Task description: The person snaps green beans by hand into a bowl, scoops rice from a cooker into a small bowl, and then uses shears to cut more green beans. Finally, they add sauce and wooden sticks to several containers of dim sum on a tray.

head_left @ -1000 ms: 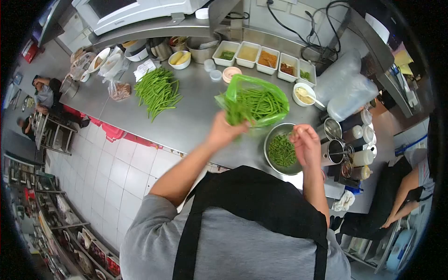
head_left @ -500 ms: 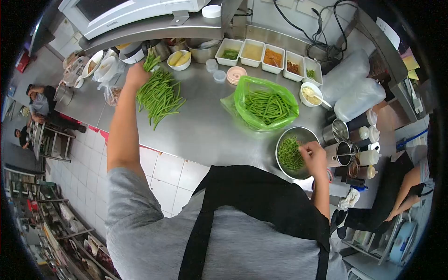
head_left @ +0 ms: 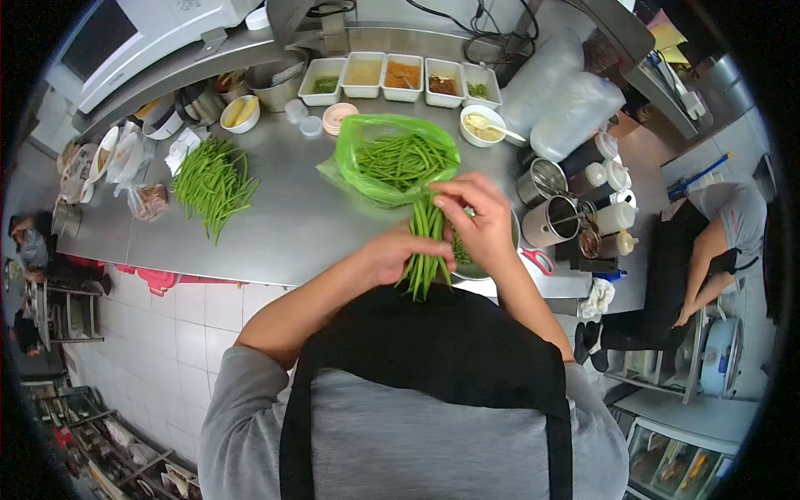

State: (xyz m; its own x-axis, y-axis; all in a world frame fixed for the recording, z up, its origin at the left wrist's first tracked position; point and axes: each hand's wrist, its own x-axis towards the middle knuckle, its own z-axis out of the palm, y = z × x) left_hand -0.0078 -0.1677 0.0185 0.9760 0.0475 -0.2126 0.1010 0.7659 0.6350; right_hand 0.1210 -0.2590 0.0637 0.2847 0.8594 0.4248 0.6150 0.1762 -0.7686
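A: Main thing?
B: Bunch of green beans [head_left: 427, 250], upright-ish, between the hands, just in front of the black apron [head_left: 433, 342].
A: Hands?
B: Left hand [head_left: 393, 254] closed around the bunch's middle, thumb across the front. Right hand [head_left: 482, 223] half open, fingers curled at the top ends; can't tell if it pinches any.
A: Nearby?
B: Metal bowl [head_left: 477, 271] with cut green pieces, partly hidden by right hand. Green plastic bag [head_left: 350, 177] just beyond, open, whole beans inside. Red-handled scissors [head_left: 538, 261] right of the bowl.
A: Further out?
B: Loose bean pile [head_left: 212, 187] on the table [head_left: 287, 237], left of the bag. 5 white containers [head_left: 362, 87] in 1 row at the back. White bowl [head_left: 481, 142] with a spoon, right of the bag. Squeeze bottles [head_left: 617, 218] far right.
A: People?
B: 1 person [head_left: 700, 250] at right, dark apron, forearms low; others at far left.
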